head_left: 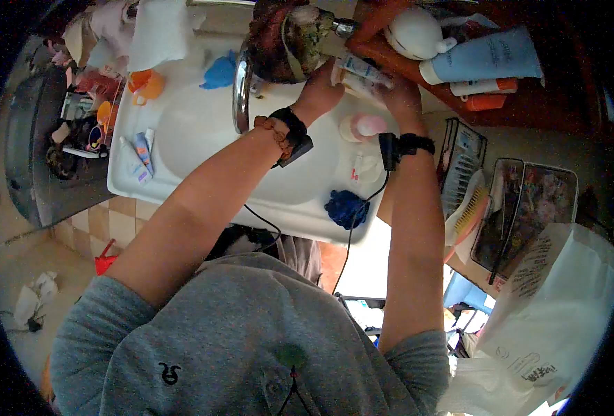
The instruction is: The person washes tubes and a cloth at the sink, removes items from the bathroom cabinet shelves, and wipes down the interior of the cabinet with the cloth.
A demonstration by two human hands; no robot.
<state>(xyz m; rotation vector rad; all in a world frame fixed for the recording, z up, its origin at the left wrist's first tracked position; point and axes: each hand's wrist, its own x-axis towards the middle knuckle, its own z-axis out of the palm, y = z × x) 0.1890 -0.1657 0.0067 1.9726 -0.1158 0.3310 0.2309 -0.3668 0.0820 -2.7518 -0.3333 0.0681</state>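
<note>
Both of my arms reach forward over a white sink [203,139]. Between my hands, near the faucet and the back right of the basin, is a small whitish tube or packet [359,69] with blue print. My left hand [323,90] is closed at its left end, and my right hand [400,97] is closed at its right end. The finger details are small and dim. Just below the hands, a bottle with a pink top [369,126] stands on the sink's right ledge. The curved metal spout [241,97] is left of my left hand.
An orange cup [146,86], a blue cloth-like item [219,71] and tubes [139,156] lie on the sink's left side. A dark blue scrubber [347,209] sits at the front right. Further right are a large blue tube [487,59], a brush [468,211] and a mesh basket [525,208].
</note>
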